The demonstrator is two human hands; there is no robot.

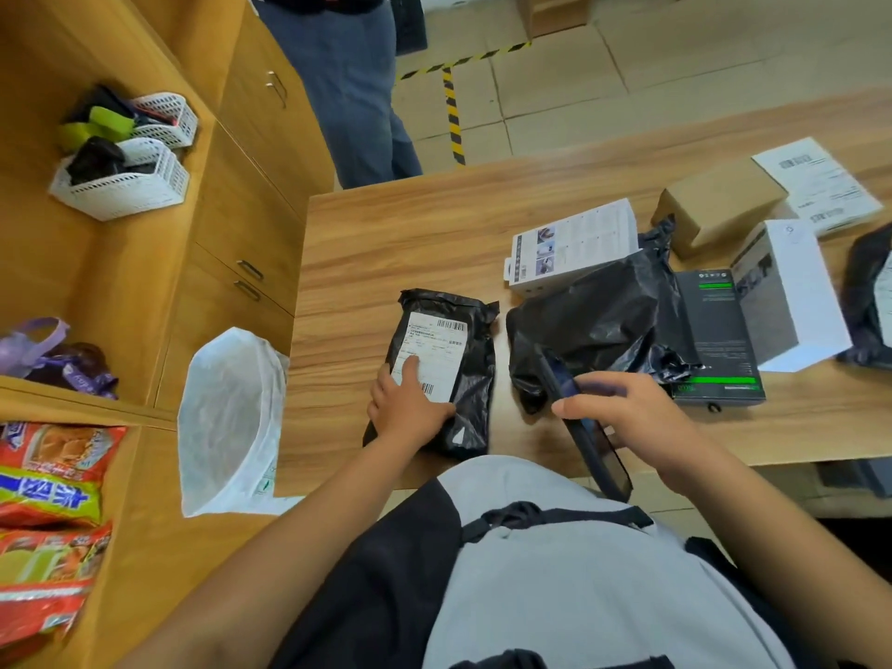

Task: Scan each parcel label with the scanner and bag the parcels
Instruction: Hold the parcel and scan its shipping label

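Presses black parcel onto worktop with left hand, index finger straight on label. Grips scanner in right hand, tilted, just right of parcel. Directly beyond: crumpled black bag, boxes. White bag open at worktop's left edge.

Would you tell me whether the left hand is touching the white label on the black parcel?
Touching. The head view shows the left hand resting on the black parcel, its forefinger lying flat on the white label.

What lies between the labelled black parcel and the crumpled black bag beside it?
Between parcel and bag, only bare wooden table, per the head view.
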